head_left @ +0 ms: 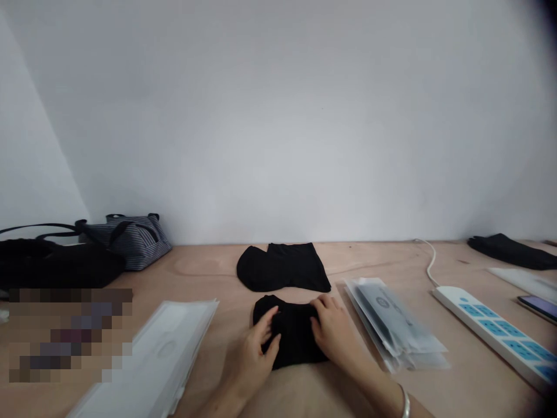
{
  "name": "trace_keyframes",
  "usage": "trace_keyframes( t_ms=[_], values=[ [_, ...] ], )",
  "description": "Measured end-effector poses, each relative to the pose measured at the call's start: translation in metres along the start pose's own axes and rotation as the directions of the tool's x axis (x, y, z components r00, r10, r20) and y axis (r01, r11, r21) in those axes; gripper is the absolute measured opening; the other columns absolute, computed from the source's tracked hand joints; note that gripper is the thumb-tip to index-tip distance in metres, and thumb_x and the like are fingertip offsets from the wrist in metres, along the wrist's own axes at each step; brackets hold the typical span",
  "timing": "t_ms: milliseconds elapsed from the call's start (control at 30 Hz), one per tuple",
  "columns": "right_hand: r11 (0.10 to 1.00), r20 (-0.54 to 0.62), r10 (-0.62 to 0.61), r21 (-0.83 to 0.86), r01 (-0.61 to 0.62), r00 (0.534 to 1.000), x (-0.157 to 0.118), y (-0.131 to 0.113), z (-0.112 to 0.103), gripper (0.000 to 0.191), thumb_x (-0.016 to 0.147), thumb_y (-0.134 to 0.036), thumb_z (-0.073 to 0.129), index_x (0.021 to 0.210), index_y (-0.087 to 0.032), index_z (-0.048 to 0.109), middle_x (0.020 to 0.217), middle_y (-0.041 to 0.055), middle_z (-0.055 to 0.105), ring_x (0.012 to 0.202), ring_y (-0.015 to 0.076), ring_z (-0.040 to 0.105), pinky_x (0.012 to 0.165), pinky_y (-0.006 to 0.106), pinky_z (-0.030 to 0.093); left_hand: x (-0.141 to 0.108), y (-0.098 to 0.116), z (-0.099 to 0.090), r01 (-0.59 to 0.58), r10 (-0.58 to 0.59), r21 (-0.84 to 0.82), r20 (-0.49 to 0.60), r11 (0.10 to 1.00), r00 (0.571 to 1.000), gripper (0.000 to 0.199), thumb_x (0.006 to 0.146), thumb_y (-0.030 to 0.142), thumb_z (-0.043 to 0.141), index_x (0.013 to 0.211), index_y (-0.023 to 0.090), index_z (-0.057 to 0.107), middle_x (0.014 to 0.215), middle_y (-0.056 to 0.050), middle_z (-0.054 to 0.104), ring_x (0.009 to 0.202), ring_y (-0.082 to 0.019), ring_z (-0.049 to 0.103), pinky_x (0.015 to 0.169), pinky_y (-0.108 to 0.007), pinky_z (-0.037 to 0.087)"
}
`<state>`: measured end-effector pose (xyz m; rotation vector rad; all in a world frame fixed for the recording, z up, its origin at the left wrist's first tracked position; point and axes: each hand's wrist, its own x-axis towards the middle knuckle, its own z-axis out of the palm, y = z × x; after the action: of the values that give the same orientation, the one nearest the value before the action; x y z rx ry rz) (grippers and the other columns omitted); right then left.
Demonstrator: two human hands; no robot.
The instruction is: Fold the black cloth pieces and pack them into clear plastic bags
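A folded piece of black fabric (298, 337) lies on the table right in front of me, its exact kind unclear. My left hand (260, 347) rests at its left side, thumb and fingers apart and curved over the cloth. On the right side, my right hand (333, 325) touches the fabric with its fingers over the upper right edge and the thumb lower down, apart from them. Just behind lies a second black fabric piece (285, 268), flat, with a rounded left end and a straight-cut right side.
Frosted zip bags (161, 354) are stacked at left; filled bags (387, 316) lie at right. Beyond them are a white power strip (500, 334), a phone (538, 306) and more black fabric (513, 251). A striped bag (145, 241) and black bag (56, 264) stand back left.
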<state>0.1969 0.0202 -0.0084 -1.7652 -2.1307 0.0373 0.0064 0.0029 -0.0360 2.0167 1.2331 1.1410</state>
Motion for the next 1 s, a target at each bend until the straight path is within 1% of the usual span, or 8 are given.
trace_keyframes(
  t_ms=[167, 267, 367, 500, 600, 733, 867, 1000],
  values=[
    [0.968, 0.039, 0.221, -0.129, -0.214, 0.974, -0.007, 0.029, 0.005, 0.059, 0.071, -0.024, 0.053, 0.126, -0.013, 0.035, 0.115, 0.0184, 0.046, 0.102, 0.0322, 0.047, 0.074, 0.041, 0.042, 0.003, 0.012, 0.000, -0.360, 0.196, 0.390, 0.401, 0.848, 0.895, 0.042, 0.088, 0.031, 0.040, 0.130, 0.029, 0.037, 0.129, -0.001, 0.048, 0.123, -0.025, 0.036, 0.102, -0.051, 0.026],
    [0.969, 0.112, 0.245, -0.009, -0.246, 0.963, -0.004, 0.038, 0.013, 0.066, 0.069, -0.024, 0.055, 0.127, -0.004, 0.029, 0.114, 0.0218, 0.047, 0.102, 0.0295, 0.051, 0.081, 0.038, 0.040, 0.001, 0.019, -0.005, -0.412, 0.200, 0.420, 0.462, 0.809, 0.864, 0.045, 0.089, 0.038, 0.037, 0.133, 0.032, 0.029, 0.134, 0.001, 0.040, 0.125, -0.024, 0.033, 0.102, -0.052, 0.024],
    [0.954, 0.163, 0.265, 0.100, -0.283, 0.950, 0.003, 0.044, 0.015, 0.065, 0.068, -0.020, 0.054, 0.126, -0.005, 0.031, 0.108, 0.0193, 0.054, 0.099, 0.0253, 0.055, 0.080, 0.033, 0.041, -0.003, 0.014, -0.012, -0.349, 0.207, 0.433, 0.341, 0.831, 0.917, 0.052, 0.086, 0.040, 0.041, 0.134, 0.028, 0.027, 0.135, -0.002, 0.040, 0.125, -0.025, 0.031, 0.104, -0.050, 0.022],
    [0.947, 0.164, 0.275, 0.125, -0.297, 0.947, 0.012, 0.041, 0.001, 0.054, 0.071, -0.018, 0.047, 0.123, -0.012, 0.035, 0.097, 0.0120, 0.061, 0.090, 0.0220, 0.059, 0.072, 0.030, 0.044, -0.004, -0.014, -0.024, 0.041, -0.031, 0.292, -0.039, 0.956, 0.999, 0.044, 0.089, 0.036, 0.032, 0.132, 0.023, 0.033, 0.133, -0.005, 0.042, 0.123, -0.022, 0.036, 0.102, -0.046, 0.027],
    [0.956, 0.082, 0.278, 0.076, -0.285, 0.957, 0.016, 0.016, -0.019, 0.054, 0.073, -0.019, 0.045, 0.125, -0.011, 0.033, 0.100, 0.0145, 0.061, 0.090, 0.0253, 0.059, 0.069, 0.032, 0.043, 0.003, -0.036, -0.031, 0.304, -0.292, 0.009, -0.257, 0.953, 0.921, 0.042, 0.091, 0.036, 0.024, 0.125, 0.018, 0.041, 0.128, -0.008, 0.047, 0.119, -0.021, 0.041, 0.100, -0.043, 0.032],
    [0.987, 0.013, 0.147, -0.066, -0.146, 0.989, 0.014, -0.047, -0.033, 0.054, 0.075, -0.011, 0.038, 0.129, -0.012, 0.031, 0.092, 0.0147, 0.062, 0.076, 0.0240, 0.062, 0.062, 0.032, 0.043, 0.012, -0.045, -0.035, 0.349, -0.375, -0.138, -0.381, 0.927, 0.845, 0.040, 0.089, 0.040, 0.027, 0.113, 0.016, 0.049, 0.118, -0.009, 0.055, 0.112, -0.021, 0.049, 0.099, -0.041, 0.033],
    [0.989, 0.054, -0.005, -0.146, 0.013, 0.999, 0.011, -0.104, -0.008, 0.054, 0.077, -0.008, 0.036, 0.131, -0.006, 0.030, 0.088, 0.0173, 0.062, 0.075, 0.0250, 0.061, 0.069, 0.039, 0.042, 0.013, -0.042, -0.035, 0.354, -0.372, -0.122, -0.399, 0.927, 0.838, 0.038, 0.088, 0.038, 0.025, 0.107, 0.017, 0.050, 0.110, -0.008, 0.059, 0.108, -0.021, 0.052, 0.096, -0.041, 0.037],
    [0.982, 0.079, -0.097, -0.154, 0.109, 0.992, 0.008, -0.125, 0.025, 0.054, 0.079, -0.020, 0.044, 0.129, -0.003, 0.033, 0.093, 0.0194, 0.060, 0.086, 0.0282, 0.057, 0.086, 0.048, 0.032, 0.013, -0.046, -0.034, 0.360, -0.370, -0.102, -0.394, 0.927, 0.841, 0.038, 0.089, 0.035, 0.022, 0.104, 0.018, 0.051, 0.107, -0.008, 0.060, 0.107, -0.020, 0.053, 0.094, -0.040, 0.040]
  ],
)
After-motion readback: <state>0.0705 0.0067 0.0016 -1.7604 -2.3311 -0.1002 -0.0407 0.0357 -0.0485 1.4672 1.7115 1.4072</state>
